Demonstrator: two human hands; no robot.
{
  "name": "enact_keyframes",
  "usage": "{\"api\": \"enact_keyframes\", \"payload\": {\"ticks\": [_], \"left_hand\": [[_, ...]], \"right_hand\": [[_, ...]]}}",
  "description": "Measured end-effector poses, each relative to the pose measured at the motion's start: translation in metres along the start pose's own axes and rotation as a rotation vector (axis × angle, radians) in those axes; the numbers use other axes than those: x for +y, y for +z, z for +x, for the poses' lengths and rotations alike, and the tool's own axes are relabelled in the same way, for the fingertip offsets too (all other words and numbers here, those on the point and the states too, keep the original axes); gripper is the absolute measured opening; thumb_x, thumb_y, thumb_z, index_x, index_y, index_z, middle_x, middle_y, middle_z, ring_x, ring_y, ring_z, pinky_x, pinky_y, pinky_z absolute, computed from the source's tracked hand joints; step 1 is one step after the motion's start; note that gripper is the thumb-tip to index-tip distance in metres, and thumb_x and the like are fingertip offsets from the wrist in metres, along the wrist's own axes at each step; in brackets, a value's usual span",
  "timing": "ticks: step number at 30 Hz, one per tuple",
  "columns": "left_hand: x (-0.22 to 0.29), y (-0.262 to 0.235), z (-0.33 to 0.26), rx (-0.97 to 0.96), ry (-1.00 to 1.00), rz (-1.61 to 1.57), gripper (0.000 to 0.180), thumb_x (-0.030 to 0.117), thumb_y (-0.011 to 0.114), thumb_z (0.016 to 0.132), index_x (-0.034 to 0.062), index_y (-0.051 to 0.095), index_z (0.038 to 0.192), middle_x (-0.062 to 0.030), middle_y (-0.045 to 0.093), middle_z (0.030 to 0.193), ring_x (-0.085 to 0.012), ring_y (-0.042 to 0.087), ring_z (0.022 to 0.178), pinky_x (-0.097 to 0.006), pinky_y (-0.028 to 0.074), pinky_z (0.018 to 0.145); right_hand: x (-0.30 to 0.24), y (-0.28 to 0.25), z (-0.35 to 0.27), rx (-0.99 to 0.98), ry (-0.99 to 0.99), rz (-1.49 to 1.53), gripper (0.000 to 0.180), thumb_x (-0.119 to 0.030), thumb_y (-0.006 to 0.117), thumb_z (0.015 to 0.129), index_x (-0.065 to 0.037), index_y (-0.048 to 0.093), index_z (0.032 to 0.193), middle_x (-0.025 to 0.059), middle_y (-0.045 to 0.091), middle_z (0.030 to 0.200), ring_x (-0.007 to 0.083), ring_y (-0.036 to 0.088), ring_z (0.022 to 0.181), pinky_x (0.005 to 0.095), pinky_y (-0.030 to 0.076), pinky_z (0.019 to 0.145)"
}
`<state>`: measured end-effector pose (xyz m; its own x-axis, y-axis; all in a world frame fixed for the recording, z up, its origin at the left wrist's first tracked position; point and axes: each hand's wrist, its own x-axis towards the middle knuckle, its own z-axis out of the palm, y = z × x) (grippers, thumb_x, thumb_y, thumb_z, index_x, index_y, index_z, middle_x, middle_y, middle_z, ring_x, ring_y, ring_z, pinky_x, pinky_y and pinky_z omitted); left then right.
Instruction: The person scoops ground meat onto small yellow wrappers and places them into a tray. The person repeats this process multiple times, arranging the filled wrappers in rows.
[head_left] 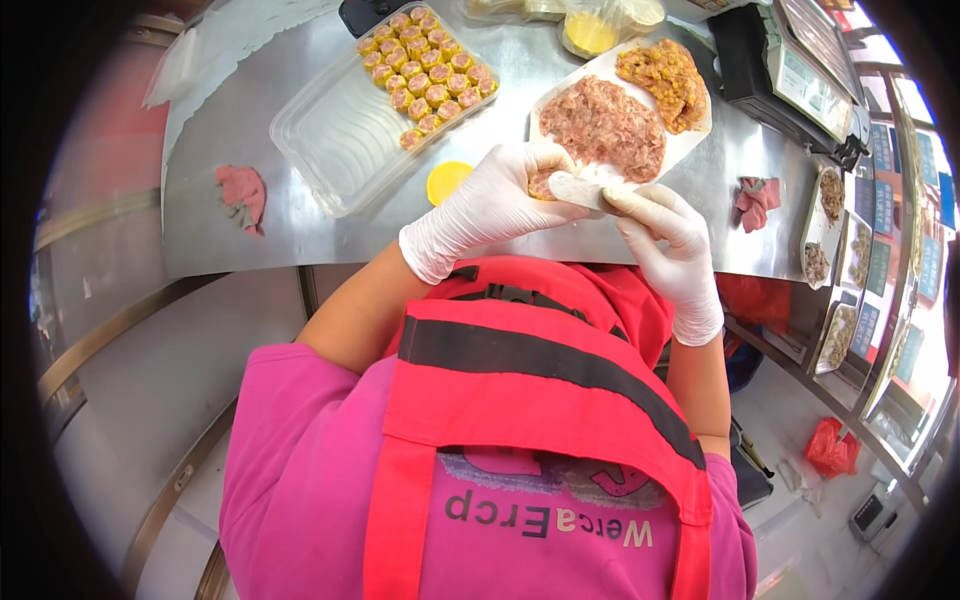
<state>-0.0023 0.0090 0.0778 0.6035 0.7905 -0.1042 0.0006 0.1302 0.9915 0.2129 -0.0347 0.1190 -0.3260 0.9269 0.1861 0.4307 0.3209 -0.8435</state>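
Observation:
Both my hands wear white gloves and meet above the front part of the steel table. My left hand [490,205] is closed round a small yellow-wrapped meat dumpling [541,186]. In my right hand [672,245] is a flat spreading spatula [580,190], its blade against the dumpling's top. Just beyond, a white tray [690,133] bears pink minced meat [602,122] and an orange-brown chunky filling [666,82]. A round yellow wrapper [448,182] lies on the table beside my left hand. Farther left, finished-looking dumplings [425,72] stand in rows in a clear plastic tray [325,135].
A pink cloth [242,196] lies at the table's left, another pink cloth [757,203] at the right. Bagged yellow wrappers [590,32] sit at the back. A black-and-silver machine [790,75] stands back right, near narrow food trays [824,222].

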Motion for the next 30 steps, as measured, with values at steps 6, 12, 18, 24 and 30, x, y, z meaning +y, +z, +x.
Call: {"api": "enact_keyframes", "payload": {"ticks": [6, 12, 18, 24, 30], "left_hand": [[-0.005, 0.002, -0.002, 0.091, 0.261, 0.266, 0.019, 0.01, 0.074, 0.077, 0.0009, 0.066, 0.09, -0.0012, 0.065, 0.077, -0.0086, 0.06, 0.077, -0.027, 0.049, 0.069], [-0.005, -0.009, -0.009, 0.15, -0.073, -0.171, 0.036, 0.008, 0.069, 0.081, 0.0007, 0.058, 0.114, -0.0029, 0.061, 0.093, -0.0108, 0.057, 0.082, -0.025, 0.047, 0.071], [-0.017, -0.01, -0.003, 0.136, -0.158, -0.52, 0.042, 0.006, 0.063, 0.086, -0.0006, 0.05, 0.125, -0.0029, 0.058, 0.096, -0.0096, 0.055, 0.078, -0.021, 0.045, 0.064], [-0.009, -0.008, -0.011, 0.116, -0.176, -0.389, 0.022, 0.007, 0.065, 0.086, 0.0038, 0.061, 0.108, 0.0016, 0.061, 0.081, -0.0041, 0.052, 0.066, -0.017, 0.041, 0.056], [-0.01, 0.004, -0.004, 0.121, -0.004, -0.309, 0.019, 0.015, 0.074, 0.083, 0.0058, 0.067, 0.099, 0.0045, 0.063, 0.085, -0.0018, 0.055, 0.073, -0.017, 0.044, 0.06]], "right_hand": [[0.006, 0.002, 0.005, -0.096, -0.126, -0.213, 0.029, 0.004, 0.064, 0.078, -0.008, 0.07, 0.103, 0.0087, 0.058, 0.076, 0.0233, 0.059, 0.067, 0.0277, 0.047, 0.061], [0.031, -0.024, -0.033, 0.164, 0.196, 0.294, 0.028, 0.003, 0.06, 0.085, 0.0, 0.065, 0.112, 0.0066, 0.063, 0.089, 0.0139, 0.059, 0.081, 0.0255, 0.046, 0.072], [0.037, -0.005, -0.035, 0.083, 0.201, 0.23, 0.031, 0.004, 0.057, 0.089, 0.003, 0.06, 0.119, 0.0043, 0.06, 0.105, 0.0085, 0.054, 0.089, 0.0205, 0.043, 0.08], [0.029, 0.012, -0.023, 0.085, 0.174, 0.224, 0.029, 0.006, 0.058, 0.086, 0.001, 0.063, 0.113, 0.0092, 0.065, 0.099, 0.0153, 0.06, 0.091, 0.0255, 0.046, 0.083], [0.009, 0.014, -0.007, 0.034, 0.056, 0.035, 0.028, 0.005, 0.061, 0.082, -0.003, 0.067, 0.108, 0.0082, 0.062, 0.083, 0.0178, 0.06, 0.077, 0.0272, 0.047, 0.071]]}}
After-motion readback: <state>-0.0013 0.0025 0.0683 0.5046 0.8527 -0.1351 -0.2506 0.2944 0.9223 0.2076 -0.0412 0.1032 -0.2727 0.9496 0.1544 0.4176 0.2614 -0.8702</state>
